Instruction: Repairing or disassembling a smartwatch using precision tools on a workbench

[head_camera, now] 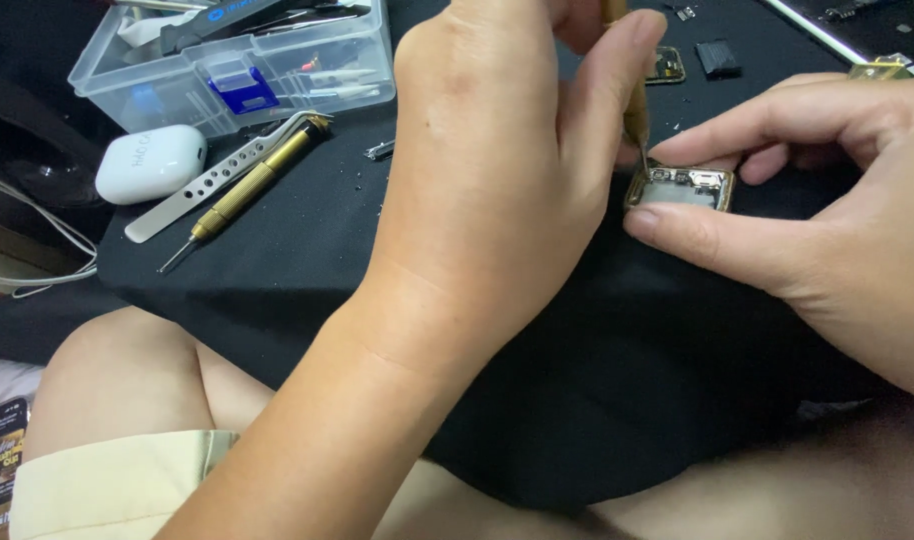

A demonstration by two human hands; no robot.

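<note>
My left hand [497,170] reaches across from the lower left and is shut on a thin gold screwdriver [637,115]. The screwdriver's tip touches the top left corner of a small gold-framed device [682,190] that lies open on the black mat [307,270]. My right hand [827,210] comes in from the right and pinches this device between thumb and forefinger, holding it on the mat. Small components show inside the device's frame. The upper part of the screwdriver is hidden behind my left fingers.
A clear plastic box [237,70] of tools stands at the top left. Near it lie a white earbud case [149,163], a perforated metal strip [217,175] and a second gold screwdriver [247,185]. Small parts [717,57] lie at the top. My knee [117,380] is below the mat.
</note>
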